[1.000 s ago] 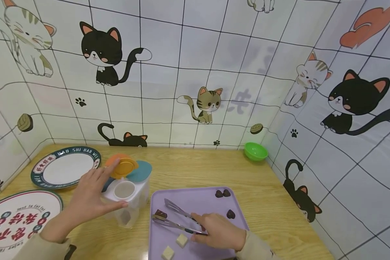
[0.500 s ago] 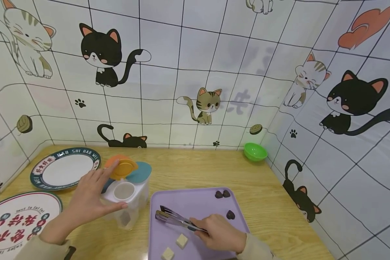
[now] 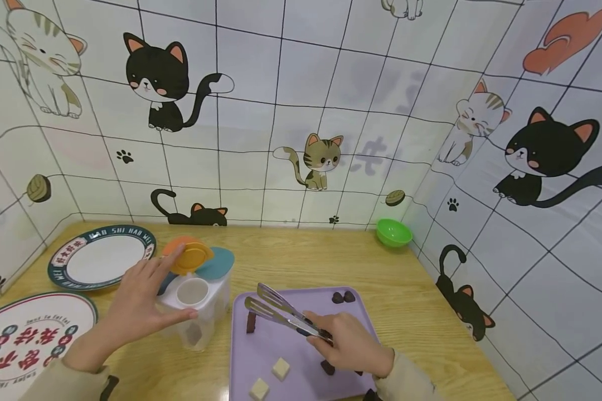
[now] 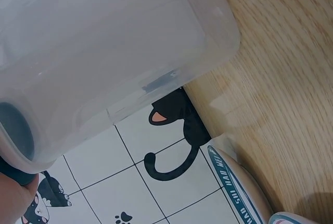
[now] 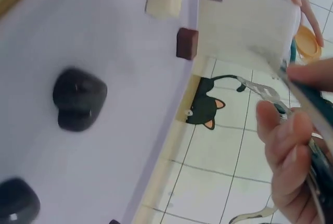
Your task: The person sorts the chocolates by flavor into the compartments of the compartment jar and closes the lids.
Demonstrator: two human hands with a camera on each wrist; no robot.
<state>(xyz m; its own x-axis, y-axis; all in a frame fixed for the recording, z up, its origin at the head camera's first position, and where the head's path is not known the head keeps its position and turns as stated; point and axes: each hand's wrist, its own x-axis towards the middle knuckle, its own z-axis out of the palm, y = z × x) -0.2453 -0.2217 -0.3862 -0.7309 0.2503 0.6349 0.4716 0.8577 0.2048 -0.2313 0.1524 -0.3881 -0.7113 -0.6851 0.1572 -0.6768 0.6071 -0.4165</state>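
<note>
My left hand [image 3: 139, 303] holds a clear multi-compartment storage container [image 3: 195, 331] by its top, thumb on the front edge, index finger at the raised orange flap lid [image 3: 190, 258]. A round opening [image 3: 193, 292] shows in its white top. My right hand [image 3: 348, 342] grips metal tongs [image 3: 283, 314], whose two arms stand apart over the far left of the purple tray [image 3: 306, 298]. Nothing shows between their tips. Just below them, a brown chocolate bar piece [image 3: 251, 323] lies on the tray. Two white cubes [image 3: 281, 368] sit nearer, and dark heart-shaped chocolates [image 5: 79, 99] lie to the right.
Two printed plates, one with a teal rim [image 3: 102, 257] and one with red lettering [image 3: 35, 337], stand left of the container. A small green bowl [image 3: 394, 233] sits at the back right corner. Cat-patterned sheeting [image 3: 251, 128] rises behind and beside the wooden table [image 3: 411, 301].
The tongs came together at the brown chocolate piece, then rose and spread again farther back. The piece now lies turned lengthwise on the tray. My left hand has kept its place.
</note>
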